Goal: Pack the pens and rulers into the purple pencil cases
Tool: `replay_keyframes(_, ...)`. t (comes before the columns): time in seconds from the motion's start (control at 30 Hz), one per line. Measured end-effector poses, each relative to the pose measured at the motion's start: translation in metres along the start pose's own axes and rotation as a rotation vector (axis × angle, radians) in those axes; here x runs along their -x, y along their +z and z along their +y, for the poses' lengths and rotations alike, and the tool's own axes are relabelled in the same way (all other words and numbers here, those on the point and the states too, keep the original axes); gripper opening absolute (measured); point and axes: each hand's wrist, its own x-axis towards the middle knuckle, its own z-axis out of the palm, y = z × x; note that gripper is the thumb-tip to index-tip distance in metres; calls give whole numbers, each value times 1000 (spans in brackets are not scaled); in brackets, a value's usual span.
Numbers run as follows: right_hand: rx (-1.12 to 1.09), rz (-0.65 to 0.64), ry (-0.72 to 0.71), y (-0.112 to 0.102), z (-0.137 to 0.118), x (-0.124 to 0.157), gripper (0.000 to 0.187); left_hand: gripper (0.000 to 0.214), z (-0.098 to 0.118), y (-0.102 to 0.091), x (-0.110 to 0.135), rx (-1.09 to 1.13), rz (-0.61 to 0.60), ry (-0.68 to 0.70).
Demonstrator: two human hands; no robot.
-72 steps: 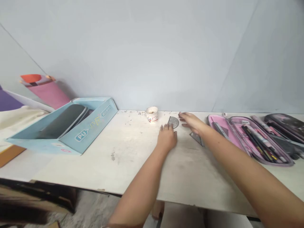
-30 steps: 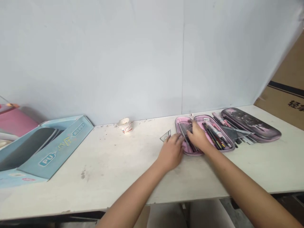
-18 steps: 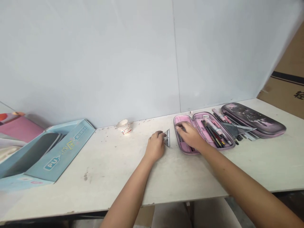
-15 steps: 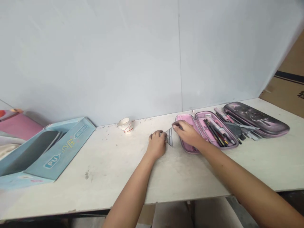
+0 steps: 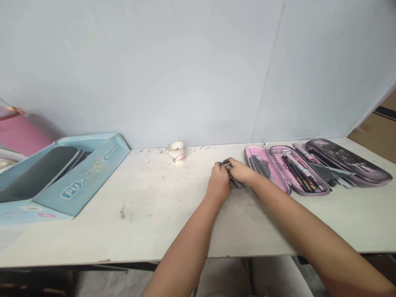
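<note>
My left hand and my right hand meet over the white table, fingers closed around a small grey triangular set square. The fingers cover most of it; one corner shows below them. To the right, a pink-lined pencil case lies unzipped and spread flat. Its left half holds grey pieces, and its right half several pencils and pens.
A closed dark pencil case lies at the far right, with rulers beside it. Near the wall stands a paper cup. On the left a light blue box contains a dark case.
My right hand has moved away from the open pencil case to join the left at the set square. Grey pieces now show in the case's left half. The view has shifted left.
</note>
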Motion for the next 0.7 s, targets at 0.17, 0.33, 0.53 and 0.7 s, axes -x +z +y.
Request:
replay_keyframes(0.17,-12,88,-65,-22,3,12,36,29,10,0,-2,248,173,134)
replay_keyframes(0.33,261,384,-7,-73,32,19,36,35,24,5,3,260,94,196)
replay_keyframes(0.53,301,390,17,-109,65,31,33,42,33,14,-11,47,-74,325)
replay_keyframes(0.7,340,441,-11,-152,84,57,31,35,42,4,-32,-154,-183,362)
